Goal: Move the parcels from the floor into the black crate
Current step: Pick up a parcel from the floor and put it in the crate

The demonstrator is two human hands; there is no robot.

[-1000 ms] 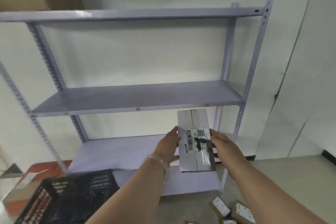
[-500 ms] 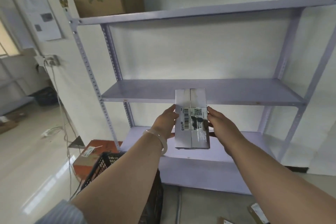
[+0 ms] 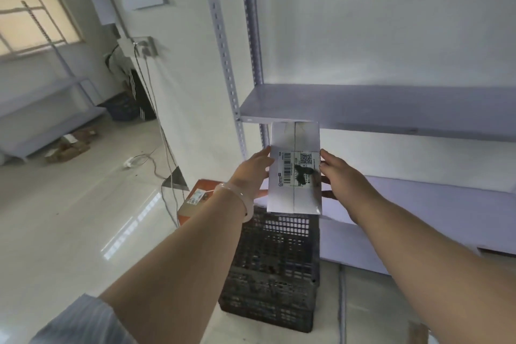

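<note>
I hold a white parcel (image 3: 293, 198) with a barcode label between both hands, at about chest height. My left hand (image 3: 252, 172) grips its left edge and my right hand (image 3: 339, 176) grips its right edge. The parcel hangs above the far end of the black crate (image 3: 275, 274), which stands on the floor right below my arms. The crate's inside looks dark; I cannot tell what lies in it.
A grey metal shelf rack (image 3: 377, 105) stands right behind the crate. An orange box (image 3: 192, 204) with a label sits on the floor left of the crate. Cables (image 3: 156, 159) trail across the shiny floor. More boxes (image 3: 69, 145) lie far left under another rack.
My view has swung to the left and the parcel has travelled with my hands from in front of the rack to above the black crate. The floor parcels at lower right have left the view.
</note>
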